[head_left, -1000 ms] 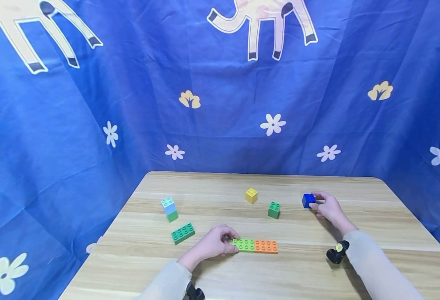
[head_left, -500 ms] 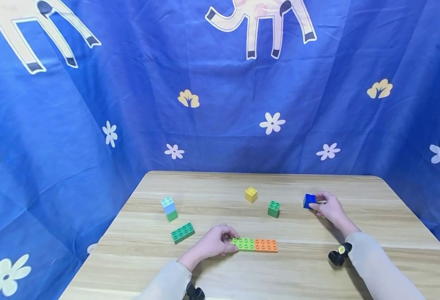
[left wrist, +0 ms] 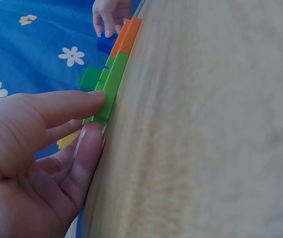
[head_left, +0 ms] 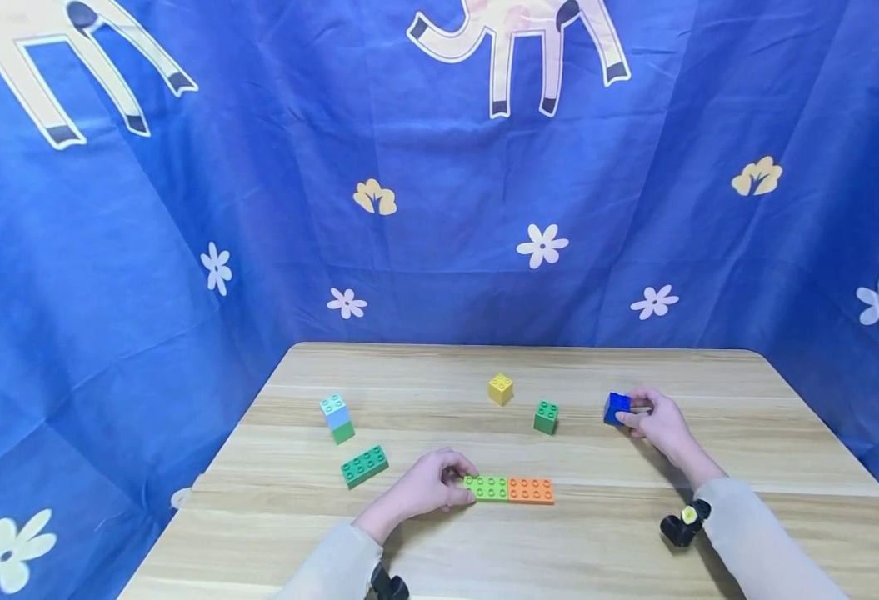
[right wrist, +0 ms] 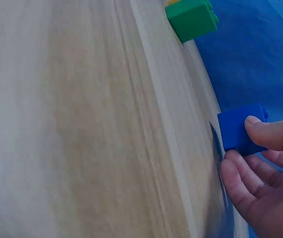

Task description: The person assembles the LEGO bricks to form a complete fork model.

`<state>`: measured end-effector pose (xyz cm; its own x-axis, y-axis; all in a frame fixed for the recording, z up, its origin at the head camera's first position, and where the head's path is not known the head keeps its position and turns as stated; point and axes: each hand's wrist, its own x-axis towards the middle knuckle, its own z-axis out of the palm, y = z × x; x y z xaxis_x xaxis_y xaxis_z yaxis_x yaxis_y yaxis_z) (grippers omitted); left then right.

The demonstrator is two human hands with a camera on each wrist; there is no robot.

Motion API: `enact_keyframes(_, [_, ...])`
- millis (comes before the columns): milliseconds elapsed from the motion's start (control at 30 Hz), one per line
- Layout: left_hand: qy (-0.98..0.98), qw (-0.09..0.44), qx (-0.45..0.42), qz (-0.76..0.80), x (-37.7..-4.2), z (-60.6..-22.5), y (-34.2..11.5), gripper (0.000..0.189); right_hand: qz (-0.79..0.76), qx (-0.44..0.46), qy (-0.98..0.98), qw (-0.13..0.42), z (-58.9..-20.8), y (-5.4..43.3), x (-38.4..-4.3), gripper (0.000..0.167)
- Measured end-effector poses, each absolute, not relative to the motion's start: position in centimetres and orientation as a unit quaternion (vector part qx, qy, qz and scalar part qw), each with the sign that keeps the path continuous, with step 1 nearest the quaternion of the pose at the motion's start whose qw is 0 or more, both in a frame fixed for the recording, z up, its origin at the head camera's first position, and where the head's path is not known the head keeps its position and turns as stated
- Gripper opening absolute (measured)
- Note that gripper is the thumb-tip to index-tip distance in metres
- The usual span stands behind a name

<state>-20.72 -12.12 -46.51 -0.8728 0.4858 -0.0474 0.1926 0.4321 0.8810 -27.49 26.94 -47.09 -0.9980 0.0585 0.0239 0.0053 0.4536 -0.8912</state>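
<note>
With thumb and fingers, my left hand (head_left: 426,486) pinches the left end of a lime green brick (head_left: 490,489), which lies flat on the table. An orange brick (head_left: 531,491) sits end to end against its right side. At the right, my right hand (head_left: 661,425) grips a dark blue brick (head_left: 616,409) between thumb and fingers. In the right wrist view the blue brick (right wrist: 241,130) looks slightly tilted, its shadow beside it on the tabletop. Left of it stands a small green brick (head_left: 546,417).
A yellow brick (head_left: 501,389) stands toward the back. On the left, a light blue brick (head_left: 336,413) sits atop a green one (head_left: 343,432), with a long dark green brick (head_left: 365,467) in front. A blue patterned cloth (head_left: 439,208) hangs behind the wooden table (head_left: 559,550).
My right hand and the blue brick have shifted slightly, a little toward me in the last half second. The left hand stays on the lime green brick.
</note>
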Motion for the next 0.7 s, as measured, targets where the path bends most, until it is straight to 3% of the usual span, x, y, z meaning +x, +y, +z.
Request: enact_keyframes(700, [0.831,0.153,0.2,0.497,-20.9,-46.2,-12.1,0.03,0.569,0.013,-0.822,0.003,-46.1,24.8,-24.9,0.051])
